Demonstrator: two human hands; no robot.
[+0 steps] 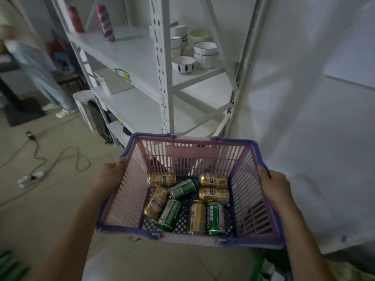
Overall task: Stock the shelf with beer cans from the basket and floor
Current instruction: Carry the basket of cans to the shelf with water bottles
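I hold a pink plastic basket with a blue rim [269, 201] in front of me, lifted off the floor. My left hand [110, 175] grips its left rim and my right hand [274, 185] grips its right rim. Inside lie several beer cans on their sides: gold ones [157, 202] and green ones [183, 188]. Beyond the basket stands a white metal shelf [129, 55], with two tall cans [105, 22] upright on its upper board.
White bowls [205, 53] are stacked on the right part of the shelf. Another person [40, 72] stands at the left. A power strip and cables [32, 177] lie on the floor at left. A white wall runs along the right.
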